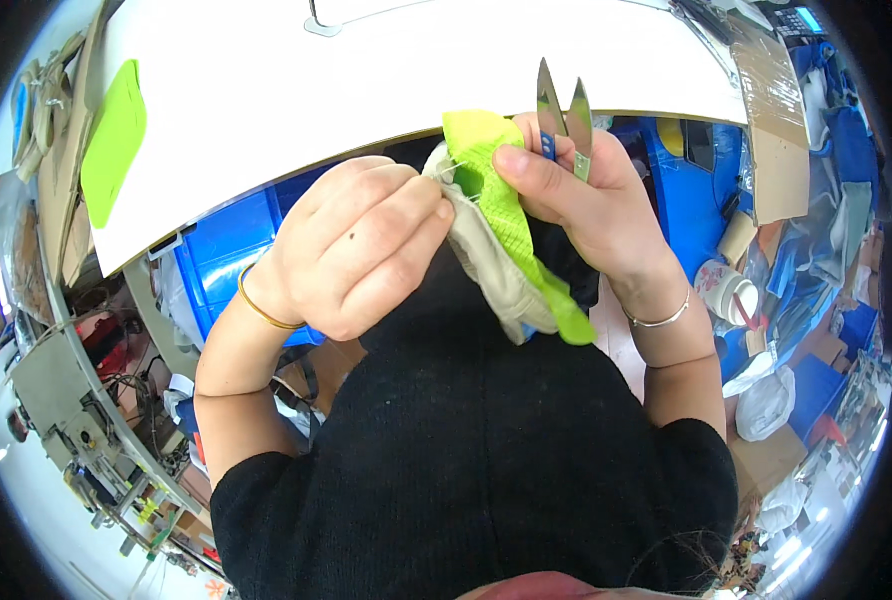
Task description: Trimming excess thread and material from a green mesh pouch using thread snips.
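A sewn fabric piece (506,235), bright yellow-green on one side and beige on the other, hangs between my hands in front of my chest. Loose pale threads stick out along its upper seam. My left hand (361,240) is closed, pinching the beige edge near these threads between thumb and fingers. My right hand (586,200) is closed too, its thumb pressing on the green side. The same hand holds a pair of thread snips (554,110), blades pointing up and parted. Their handles are hidden in the palm. The fabric's lower end looks slightly blurred.
Ahead is a white tabletop (386,85) with a flat lime-green piece (116,145) at its left. Below its edge stands a blue crate (228,255). A white tub (731,290) and plastic bags crowd the right. Machine parts (86,440) sit at the left.
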The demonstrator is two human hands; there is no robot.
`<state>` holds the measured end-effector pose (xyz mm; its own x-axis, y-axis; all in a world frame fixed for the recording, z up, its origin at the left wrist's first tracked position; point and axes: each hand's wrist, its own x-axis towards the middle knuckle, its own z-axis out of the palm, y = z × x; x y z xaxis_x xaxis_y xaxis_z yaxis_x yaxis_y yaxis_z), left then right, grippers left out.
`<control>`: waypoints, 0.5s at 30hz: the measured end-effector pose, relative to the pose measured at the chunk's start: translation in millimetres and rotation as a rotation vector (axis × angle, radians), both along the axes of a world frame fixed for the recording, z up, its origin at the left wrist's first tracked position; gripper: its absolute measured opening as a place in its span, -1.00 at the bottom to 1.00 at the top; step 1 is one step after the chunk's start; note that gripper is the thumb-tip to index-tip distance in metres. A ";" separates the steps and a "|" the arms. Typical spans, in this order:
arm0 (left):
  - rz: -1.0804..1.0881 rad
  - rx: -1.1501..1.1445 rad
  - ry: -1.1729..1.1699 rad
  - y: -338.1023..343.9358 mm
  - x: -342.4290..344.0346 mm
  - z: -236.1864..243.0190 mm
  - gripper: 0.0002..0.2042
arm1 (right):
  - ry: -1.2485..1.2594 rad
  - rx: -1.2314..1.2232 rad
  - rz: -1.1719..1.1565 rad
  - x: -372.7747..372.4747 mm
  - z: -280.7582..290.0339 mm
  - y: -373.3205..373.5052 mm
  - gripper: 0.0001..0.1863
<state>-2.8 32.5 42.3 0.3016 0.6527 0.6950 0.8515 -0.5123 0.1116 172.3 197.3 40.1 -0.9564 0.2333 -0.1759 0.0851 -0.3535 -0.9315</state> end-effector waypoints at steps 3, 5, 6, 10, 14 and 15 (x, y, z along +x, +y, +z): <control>0.030 -0.092 0.038 3.8 1.7 5.4 -0.70 | -0.002 -0.060 -0.033 -3.8 2.1 -5.2 -0.77; 0.030 -0.100 0.030 5.1 -0.3 -0.5 -0.72 | -0.010 -0.036 -0.033 -4.6 0.8 -8.0 -0.75; 0.030 -0.100 0.029 4.2 -1.6 0.0 -0.72 | -0.026 -0.030 -0.013 -4.4 -0.3 -8.2 -0.73; 0.082 -0.326 -0.299 3.1 -3.2 2.7 -0.60 | 0.000 -0.083 0.039 -3.9 -1.9 -8.8 -0.70; 0.047 -0.406 -0.378 6.2 -8.4 -0.3 -0.50 | 0.072 -0.091 0.022 -5.5 -1.5 -10.7 -0.75; 0.046 -0.432 -0.456 6.6 -7.7 -2.2 -0.47 | 0.074 -0.089 0.022 -4.1 -3.5 -9.3 -0.75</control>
